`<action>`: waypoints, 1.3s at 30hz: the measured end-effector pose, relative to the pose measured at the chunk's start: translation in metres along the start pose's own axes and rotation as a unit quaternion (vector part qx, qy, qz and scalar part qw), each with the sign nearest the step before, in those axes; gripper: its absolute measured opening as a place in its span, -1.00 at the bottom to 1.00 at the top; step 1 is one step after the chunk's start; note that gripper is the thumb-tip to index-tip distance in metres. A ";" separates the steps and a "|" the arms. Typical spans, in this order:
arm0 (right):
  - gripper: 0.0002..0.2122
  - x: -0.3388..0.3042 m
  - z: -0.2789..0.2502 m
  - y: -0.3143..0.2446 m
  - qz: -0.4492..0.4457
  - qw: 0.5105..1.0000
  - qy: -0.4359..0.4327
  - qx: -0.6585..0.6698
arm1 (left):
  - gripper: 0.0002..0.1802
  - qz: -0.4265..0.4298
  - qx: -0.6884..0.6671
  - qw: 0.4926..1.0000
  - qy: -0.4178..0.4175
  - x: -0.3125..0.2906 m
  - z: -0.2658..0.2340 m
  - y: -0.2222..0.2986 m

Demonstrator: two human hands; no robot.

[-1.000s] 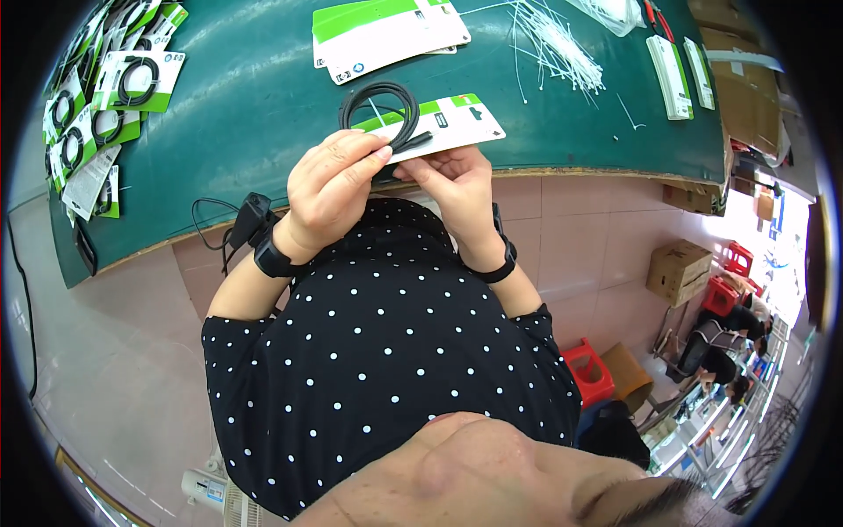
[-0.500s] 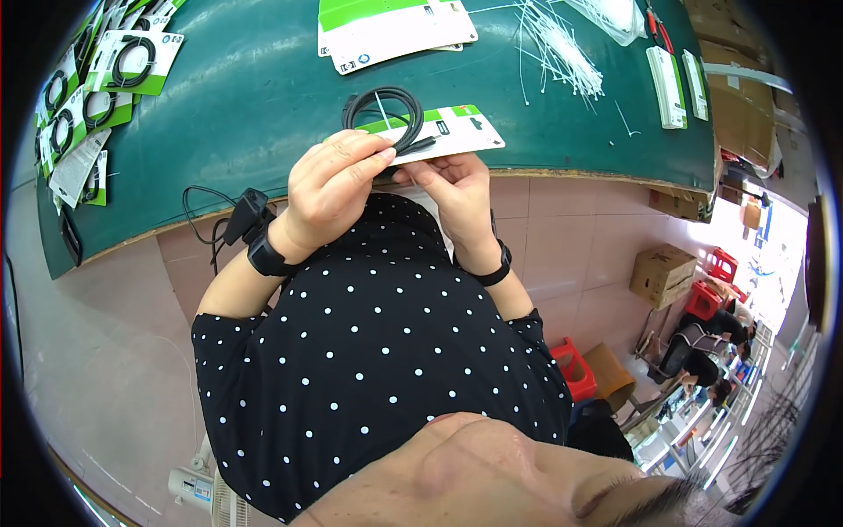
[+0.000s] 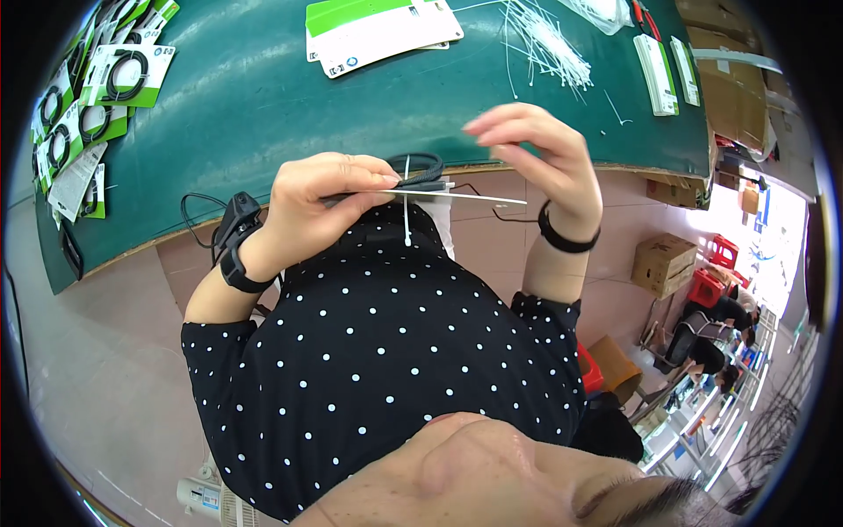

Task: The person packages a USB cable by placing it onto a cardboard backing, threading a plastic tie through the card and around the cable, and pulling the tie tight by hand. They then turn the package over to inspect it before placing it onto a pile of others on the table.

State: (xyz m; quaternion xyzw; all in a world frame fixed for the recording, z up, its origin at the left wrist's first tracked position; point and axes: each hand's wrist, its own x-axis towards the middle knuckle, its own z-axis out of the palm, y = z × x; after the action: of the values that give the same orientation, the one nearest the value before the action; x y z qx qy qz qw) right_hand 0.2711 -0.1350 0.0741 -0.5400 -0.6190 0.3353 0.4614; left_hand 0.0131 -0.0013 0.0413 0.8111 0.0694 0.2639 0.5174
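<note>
Pinched between the thumb and fingers of my left hand (image 3: 329, 189) is a packaging card (image 3: 479, 198), turned nearly edge-on at the table's front edge. A coiled black cable (image 3: 426, 165) lies against the card's far side, gripped together with it. Through the card runs a white cable tie (image 3: 407, 227), its head end hanging on the side toward me. My right hand (image 3: 544, 158) is raised apart from the card, to its right, with fingers spread and nothing visible in them. Its fingertips are slightly blurred.
A green table (image 3: 237, 114) spans the front. Carded cables (image 3: 127, 75) are heaped at the left. Blank cards (image 3: 386, 39) lie at the back, beside loose cable ties (image 3: 549, 48). Card stacks (image 3: 657, 75) and red-handled pliers (image 3: 647, 19) are at the right.
My right hand has let go of the card and moved right and up. The card has tipped edge-on and come nearer to me, still in my left hand, and the tie's end now shows.
</note>
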 end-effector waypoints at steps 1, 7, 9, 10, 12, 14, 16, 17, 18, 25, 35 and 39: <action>-0.90 0.007 0.004 -0.001 -0.003 1.000 0.001 -0.001 | -0.77 -0.060 -0.055 0.997 0.006 0.001 0.000 -0.001; -0.85 0.030 0.008 -0.014 -0.166 0.980 0.066 -0.083 | -0.79 -0.350 -0.310 0.884 0.001 0.017 -0.011 0.006; -0.82 0.029 0.006 -0.025 -0.212 0.961 0.106 -0.144 | -0.79 -0.358 -0.315 0.879 0.000 0.018 -0.011 0.006; -0.82 0.026 0.007 -0.032 -0.213 0.956 0.118 -0.160 | -0.79 -0.366 -0.321 0.873 -0.004 0.019 -0.011 0.006; -0.82 0.024 0.007 -0.041 -0.218 0.946 0.142 -0.195 | -0.79 -0.371 -0.328 0.869 -0.005 0.022 -0.012 0.003; -0.80 0.027 0.022 -0.041 -0.208 0.953 0.096 -0.200 | -0.77 -0.390 -0.326 0.861 -0.022 0.025 -0.011 0.001; -0.78 0.030 0.038 -0.038 -0.189 0.959 0.002 -0.209 | -0.76 -0.400 -0.326 0.856 -0.030 0.025 -0.010 -0.001; -0.78 0.029 0.040 -0.035 -0.188 0.960 0.001 -0.209 | -0.77 -0.398 -0.321 0.859 -0.030 0.026 -0.010 -0.001; -0.78 0.028 0.041 -0.030 -0.185 0.960 0.009 -0.212 | -0.77 -0.396 -0.317 0.861 -0.031 0.026 -0.009 -0.001; -0.82 0.027 0.053 -0.009 -0.148 0.962 0.018 -0.228 | -0.78 -0.404 -0.295 0.865 -0.026 0.023 -0.005 -0.003; -0.87 0.020 0.056 -0.011 -0.141 0.950 -0.047 -0.273 | -0.80 -0.453 -0.325 0.828 -0.059 0.019 0.000 -0.012; -0.89 0.018 0.057 -0.010 -0.106 0.962 -0.035 -0.251 | -0.81 -0.449 -0.310 0.835 -0.067 0.020 0.002 -0.011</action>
State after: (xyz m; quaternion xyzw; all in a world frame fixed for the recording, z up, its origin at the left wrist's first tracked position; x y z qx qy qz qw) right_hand 0.2144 -0.1143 0.0675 -0.5576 -0.7529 0.1373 0.3216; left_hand 0.0326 0.0095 0.0379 0.5035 0.3053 -0.0450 0.8070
